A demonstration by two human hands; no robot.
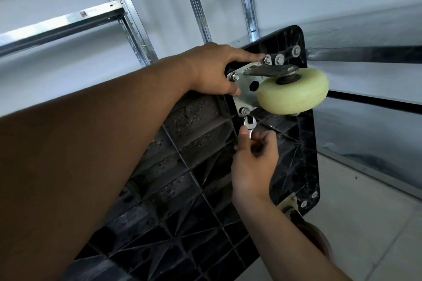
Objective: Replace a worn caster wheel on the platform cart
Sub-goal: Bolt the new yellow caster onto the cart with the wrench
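The black ribbed underside of the platform cart (pixel 189 180) stands tilted up in front of me. A pale yellow caster wheel (pixel 293 92) sits on a metal mounting plate (pixel 245 96) bolted near the cart's upper corner. My left hand (pixel 213 68) grips the cart's edge beside the plate, with the index finger stretched toward the upper bolt (pixel 266 60). My right hand (pixel 253 162) pinches a small open-ended wrench (pixel 249 123), whose jaw sits just under the lower bolt (pixel 245 111). Whether the jaw touches the nut I cannot tell.
A second caster (pixel 294 210) with a dark wheel is at the cart's lower right corner, partly hidden by my right forearm. Metal shelving uprights (pixel 127 18) and rails stand against the white wall behind. Pale floor tiles (pixel 365 223) lie at right.
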